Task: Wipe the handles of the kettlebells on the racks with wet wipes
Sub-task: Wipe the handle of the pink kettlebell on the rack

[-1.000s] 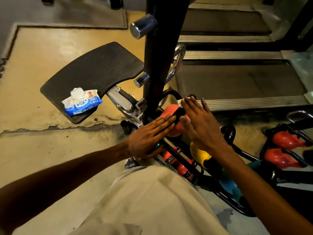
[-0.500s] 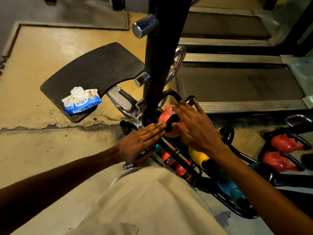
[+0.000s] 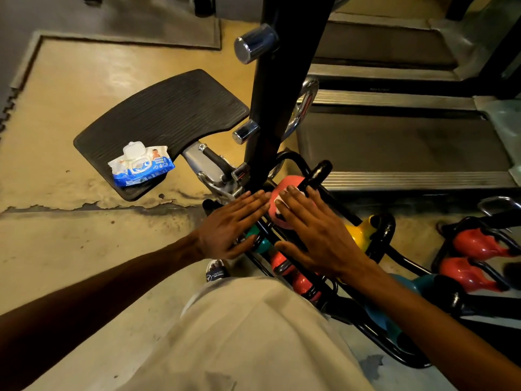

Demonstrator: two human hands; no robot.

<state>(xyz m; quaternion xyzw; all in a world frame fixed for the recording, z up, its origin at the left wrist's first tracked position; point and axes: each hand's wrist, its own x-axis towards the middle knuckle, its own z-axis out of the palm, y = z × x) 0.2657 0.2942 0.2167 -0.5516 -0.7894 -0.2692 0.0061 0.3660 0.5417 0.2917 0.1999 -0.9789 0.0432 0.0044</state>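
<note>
A pink kettlebell (image 3: pixel 291 185) with a black handle (image 3: pixel 320 172) sits at the top of a black rack (image 3: pixel 400 259). My right hand (image 3: pixel 315 235) lies flat over it, fingers straight, pressing a white wet wipe (image 3: pixel 282 199) against the bell. My left hand (image 3: pixel 234 224) rests open beside it on the rack's left edge, fingertips touching the pink bell. Lower on the rack sit a yellow kettlebell (image 3: pixel 356 231), teal ones (image 3: pixel 386 317) and red ones (image 3: pixel 303 283). The wet wipe pack (image 3: pixel 141 165) lies on a black ribbed footplate (image 3: pixel 163 117) to the left.
A black upright post (image 3: pixel 279 88) with chrome pegs (image 3: pixel 253 45) rises just behind the rack. Treadmill decks (image 3: pixel 400 142) fill the right background. A second rack holds red kettlebells (image 3: pixel 476 244) at the far right. My pale trouser leg (image 3: pixel 239 334) fills the foreground; the floor is worn yellow.
My right hand has slid down off the black handle and flattened onto the pink bell, leaving the handle uncovered. My left hand stays flat beside it.
</note>
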